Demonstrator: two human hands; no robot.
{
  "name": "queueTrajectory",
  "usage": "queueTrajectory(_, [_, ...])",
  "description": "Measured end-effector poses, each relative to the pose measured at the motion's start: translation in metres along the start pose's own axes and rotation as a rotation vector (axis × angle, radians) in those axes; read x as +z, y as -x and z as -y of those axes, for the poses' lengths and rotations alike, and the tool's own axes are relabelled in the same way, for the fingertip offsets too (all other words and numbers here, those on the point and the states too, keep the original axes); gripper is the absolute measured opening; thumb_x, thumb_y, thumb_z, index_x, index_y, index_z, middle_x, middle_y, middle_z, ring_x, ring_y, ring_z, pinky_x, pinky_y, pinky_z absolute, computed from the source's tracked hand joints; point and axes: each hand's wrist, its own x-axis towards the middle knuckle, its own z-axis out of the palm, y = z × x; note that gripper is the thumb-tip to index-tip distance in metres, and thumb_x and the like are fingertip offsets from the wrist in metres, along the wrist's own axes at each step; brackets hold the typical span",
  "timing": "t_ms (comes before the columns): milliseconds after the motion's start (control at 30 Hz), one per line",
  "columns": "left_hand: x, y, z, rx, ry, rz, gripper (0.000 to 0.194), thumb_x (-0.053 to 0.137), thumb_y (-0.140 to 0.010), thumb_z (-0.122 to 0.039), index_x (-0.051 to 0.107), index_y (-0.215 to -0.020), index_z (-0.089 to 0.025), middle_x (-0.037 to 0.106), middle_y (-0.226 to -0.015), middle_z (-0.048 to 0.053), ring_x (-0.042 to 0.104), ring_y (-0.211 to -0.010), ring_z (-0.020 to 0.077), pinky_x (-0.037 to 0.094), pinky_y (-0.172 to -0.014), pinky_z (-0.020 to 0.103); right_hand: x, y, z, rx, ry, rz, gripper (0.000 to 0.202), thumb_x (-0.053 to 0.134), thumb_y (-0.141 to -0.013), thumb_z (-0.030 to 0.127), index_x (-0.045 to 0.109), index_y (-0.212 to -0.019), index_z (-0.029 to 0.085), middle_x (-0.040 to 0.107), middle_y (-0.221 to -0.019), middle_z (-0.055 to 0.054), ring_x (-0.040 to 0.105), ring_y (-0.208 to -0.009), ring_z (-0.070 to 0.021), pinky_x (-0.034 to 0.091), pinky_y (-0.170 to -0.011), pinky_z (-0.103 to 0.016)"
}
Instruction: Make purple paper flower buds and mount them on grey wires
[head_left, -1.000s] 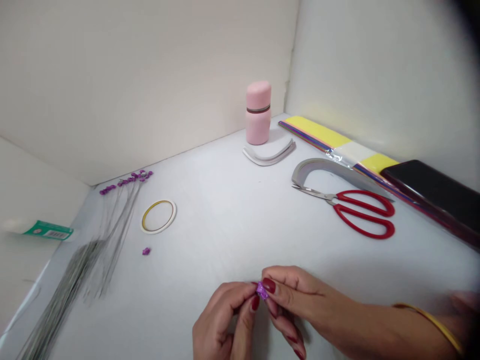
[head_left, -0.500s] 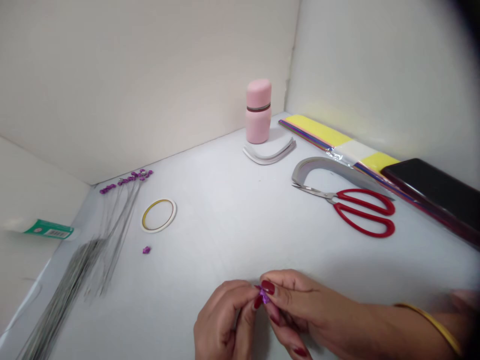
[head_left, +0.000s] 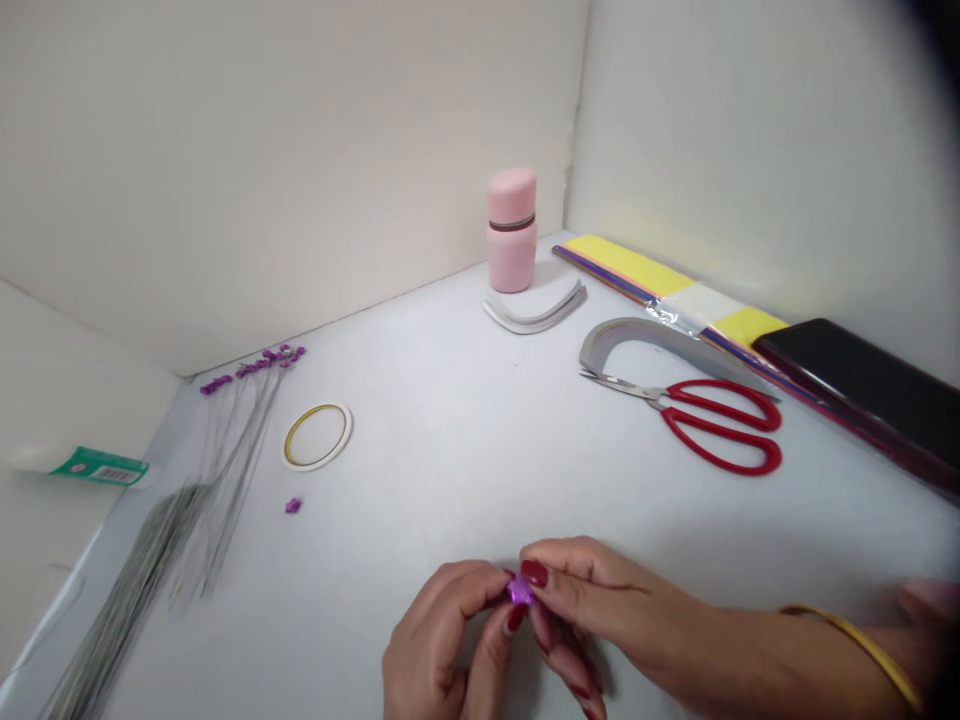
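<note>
Your left hand (head_left: 442, 640) comes up from 7 o'clock and your right hand (head_left: 585, 600) reaches in from 4 o'clock, and they meet low over the desk (head_left: 465, 440), fingertips pressed together on the small purple piece (head_left: 519, 590). It sits right between them, equally near to both, too small to show a long axis. A loose purple bit (head_left: 292, 506) lies well apart at 10 o'clock, the red scissors (head_left: 705, 425) at 2 o'clock.
</note>
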Motion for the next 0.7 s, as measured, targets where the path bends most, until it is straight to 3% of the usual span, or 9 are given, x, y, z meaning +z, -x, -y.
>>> queueTrajectory(133, [0.000,-0.001,0.000,-0.011,0.001,0.056,0.012,0.052,-0.083,-0.019,0.062,-0.087,-0.023,0.066,-0.077,0.000,0.061,-0.069,0.0103,0.047,-0.063,0.017,-0.002,0.000,0.004,0.078,-0.033,0.012,0.036,0.036,-0.089,0.045,0.045,-0.070,0.016,0.047,-0.044,0.006,0.041,-0.032,-0.0040,0.028,-0.035,-0.014])
queueTrajectory(267, [0.001,0.000,0.001,0.026,-0.043,0.055,0.015,0.053,-0.080,-0.013,0.062,-0.088,-0.021,0.067,-0.080,0.002,0.063,-0.070,0.0107,0.048,-0.064,0.017,0.002,0.001,0.005,0.066,0.019,-0.052,0.036,0.041,-0.087,0.049,0.042,-0.069,0.017,0.044,-0.045,0.009,0.038,-0.032,-0.0025,0.032,-0.035,-0.012])
queueTrajectory(500, [0.002,-0.008,-0.012,0.245,-0.233,-0.057,0.022,0.058,-0.068,-0.002,0.061,-0.081,-0.020,0.069,-0.066,-0.001,0.064,-0.058,0.0092,0.049,-0.057,0.015,0.006,0.004,-0.005,0.042,0.042,-0.103,0.039,0.040,-0.086,0.052,0.042,-0.069,0.018,0.042,-0.041,0.009,0.035,-0.031,-0.0027,0.030,-0.033,-0.011])
queueTrajectory(700, [0.005,-0.008,-0.014,0.305,-0.339,-0.127,0.018,0.057,-0.067,-0.003,0.059,-0.073,-0.020,0.067,-0.057,-0.003,0.061,-0.049,0.0083,0.048,-0.050,0.015,0.008,0.008,-0.006,0.067,0.100,-0.105,0.042,0.037,-0.085,0.055,0.043,-0.068,0.018,0.039,-0.039,0.009,0.031,-0.031,-0.0032,0.024,-0.032,-0.013])
